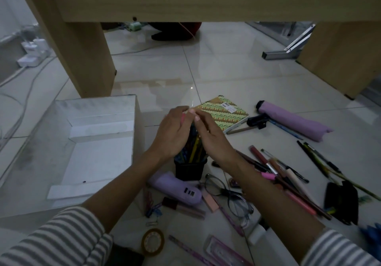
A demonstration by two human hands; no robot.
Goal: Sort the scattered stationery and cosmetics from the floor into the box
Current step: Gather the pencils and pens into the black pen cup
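A white box (99,158) is seen open at the left, standing on the pale tiled floor (226,70) beside a wooden desk leg (82,59). Just right of the box, the left hand (173,133) is raised, and a small pink item (183,119) is pinched in its curled fingers (181,111); what the item is cannot be told. The right hand (208,136) is held against it, fingertips meeting, and whether anything is gripped by this hand cannot be told. Directly below both hands a black pen holder (190,169) stands upright on the floor, filled with pencils (194,150). A lilac case (175,187) lies touching the holder's base, with eyeglasses (226,195) near it and a tape roll (153,242) nearer the viewer. Beyond the hands a green patterned notebook (224,113) lies flat. Further right, pens and cosmetic sticks (278,169) are scattered in a loose pile, and a folded purple umbrella (292,123) lies behind them.
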